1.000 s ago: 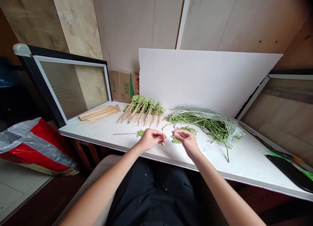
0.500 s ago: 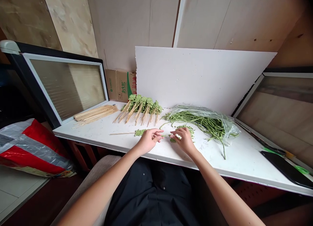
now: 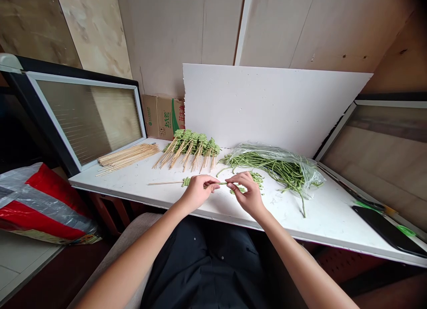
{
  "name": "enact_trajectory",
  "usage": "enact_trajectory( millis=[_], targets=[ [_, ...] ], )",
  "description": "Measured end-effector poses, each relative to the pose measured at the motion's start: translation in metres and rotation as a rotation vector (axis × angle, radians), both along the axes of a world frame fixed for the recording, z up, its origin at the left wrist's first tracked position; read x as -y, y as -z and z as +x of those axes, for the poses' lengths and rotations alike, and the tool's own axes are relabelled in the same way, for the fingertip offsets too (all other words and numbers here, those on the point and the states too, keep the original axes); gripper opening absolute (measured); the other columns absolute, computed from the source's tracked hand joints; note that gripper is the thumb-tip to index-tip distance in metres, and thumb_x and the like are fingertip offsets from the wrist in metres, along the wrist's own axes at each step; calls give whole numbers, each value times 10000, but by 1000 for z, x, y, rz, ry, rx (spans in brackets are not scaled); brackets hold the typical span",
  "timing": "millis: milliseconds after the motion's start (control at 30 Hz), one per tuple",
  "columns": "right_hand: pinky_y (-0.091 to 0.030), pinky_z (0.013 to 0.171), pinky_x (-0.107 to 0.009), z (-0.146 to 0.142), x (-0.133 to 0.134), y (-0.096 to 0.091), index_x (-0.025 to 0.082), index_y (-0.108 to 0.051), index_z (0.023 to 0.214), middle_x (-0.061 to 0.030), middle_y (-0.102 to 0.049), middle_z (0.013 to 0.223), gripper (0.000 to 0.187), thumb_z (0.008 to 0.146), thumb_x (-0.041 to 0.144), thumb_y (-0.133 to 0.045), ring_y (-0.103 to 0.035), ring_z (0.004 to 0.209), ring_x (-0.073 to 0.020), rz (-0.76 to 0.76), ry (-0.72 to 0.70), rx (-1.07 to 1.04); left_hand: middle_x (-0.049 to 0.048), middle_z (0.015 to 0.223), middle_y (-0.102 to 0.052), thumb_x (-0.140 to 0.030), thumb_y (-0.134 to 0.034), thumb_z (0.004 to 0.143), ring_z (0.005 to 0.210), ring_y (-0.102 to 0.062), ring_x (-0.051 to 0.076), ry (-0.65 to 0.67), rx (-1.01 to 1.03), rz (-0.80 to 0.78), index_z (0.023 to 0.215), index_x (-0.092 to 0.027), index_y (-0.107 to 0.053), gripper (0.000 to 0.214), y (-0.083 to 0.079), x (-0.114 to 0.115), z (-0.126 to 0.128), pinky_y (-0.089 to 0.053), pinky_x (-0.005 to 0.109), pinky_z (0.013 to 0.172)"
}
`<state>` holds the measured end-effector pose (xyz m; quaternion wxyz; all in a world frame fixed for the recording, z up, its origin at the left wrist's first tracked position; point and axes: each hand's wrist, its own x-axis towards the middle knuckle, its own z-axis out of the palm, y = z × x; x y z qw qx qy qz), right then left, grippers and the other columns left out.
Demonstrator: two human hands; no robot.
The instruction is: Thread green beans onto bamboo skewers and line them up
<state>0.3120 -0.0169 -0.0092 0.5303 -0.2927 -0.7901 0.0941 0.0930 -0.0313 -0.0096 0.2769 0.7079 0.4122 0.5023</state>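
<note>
Between my two hands runs a thin green bean (image 3: 223, 183), gripped at either end. My left hand (image 3: 199, 191) pinches its left end between thumb and fingers. At the right end, my right hand (image 3: 245, 191) pinches it the same way. Left of my left hand lies a skewer (image 3: 164, 183) threaded with short bean pieces (image 3: 186, 181), partly hidden by that hand. Behind and under my right hand is a pile of cut bean pieces (image 3: 257, 179), partly covered.
Filled bean skewers (image 3: 196, 144) are stacked at the back, beside bare bamboo skewers (image 3: 128, 156). Long beans (image 3: 276, 166) lie in a clear plastic bag (image 3: 312, 177) at right. A black phone (image 3: 383, 226) rests near the right edge, and a cardboard box (image 3: 163, 115) stands behind.
My right hand has moved slightly left, closer to my left hand, and its fingers have closed on the bean. My left hand has shifted a little left over the threaded pieces.
</note>
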Motion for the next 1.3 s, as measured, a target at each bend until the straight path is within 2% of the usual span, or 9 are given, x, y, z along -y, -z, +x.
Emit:
enact_trajectory(
  millis=[233, 367, 533, 733, 900, 1000, 1133, 1200, 1300],
  targets=[
    [-507, 858, -491, -4, 11, -7, 316, -826, 1024, -84, -752, 901, 117, 973, 295, -724, -609, 924, -296, 96, -6, 78, 77, 878, -799, -233, -732, 941, 727, -698, 177, 4, -75, 161, 959, -174, -838, 122, -8, 11, 3, -556, 282, 726],
    [-502, 875, -504, -10, 21, -9, 316, -810, 938, -77, -736, 851, 133, 965, 262, -692, -599, 947, -309, 71, -9, 24, 58, 792, -769, -130, -675, 924, 719, -677, 173, 28, -133, 226, 844, -187, -828, 182, -14, 19, 7, -535, 282, 730],
    [-496, 897, -493, -19, 25, -4, 287, -773, 782, -67, -709, 774, 163, 909, 390, -772, -597, 914, -300, -173, -85, -218, 55, 706, -738, -106, -624, 891, 640, -657, 157, 103, -14, 161, 742, -167, -795, 235, -13, 22, 11, -532, 259, 637],
    [-494, 725, -383, -27, 23, 7, 250, -748, 764, -46, -655, 831, 217, 784, 433, -863, -590, 788, -229, -583, -285, -471, 64, 691, -754, -201, -689, 854, 569, -649, 139, 205, 195, 13, 767, -136, -807, 160, -3, 13, 14, -570, 250, 582],
    [-525, 738, -414, -33, 28, 7, 244, -638, 673, -28, -586, 724, 339, 821, 500, -803, -572, 729, -224, -714, -366, -524, 69, 666, -734, -362, -770, 870, 572, -655, 144, 281, 263, -84, 723, -129, -783, 275, 1, 7, 14, -587, 268, 592],
    [-533, 750, -419, -27, 23, 1, 247, -705, 738, -50, -667, 808, 334, 802, 549, -833, -603, 768, -233, -651, -298, -541, 83, 663, -737, -477, -826, 842, 578, -677, 165, 314, 275, -135, 755, -117, -791, 372, 4, 3, 13, -592, 283, 593],
    [-503, 877, -457, 1, -6, 4, 273, -845, 912, -94, -752, 954, 292, 839, 555, -836, -631, 975, -292, -375, -16, -307, 107, 800, -789, -511, -802, 877, 560, -656, 138, 246, 246, -141, 916, -115, -833, 399, 11, -3, 8, -561, 270, 580],
    [-460, 948, -511, 18, -27, 17, 287, -868, 907, -96, -745, 881, 285, 868, 562, -806, -595, 990, -317, -276, 142, -107, 102, 843, -795, -470, -749, 929, 543, -600, 111, 200, 188, -132, 1019, -124, -841, 369, 14, -5, 5, -530, 253, 562],
    [-452, 918, -517, 39, -54, 46, 275, -856, 787, -100, -741, 795, 269, 838, 537, -835, -563, 930, -328, -279, 287, 92, 110, 912, -800, -365, -653, 990, 613, -608, 120, 141, 84, -91, 1141, -123, -819, 330, 17, -7, 4, -518, 239, 577]
  ],
)
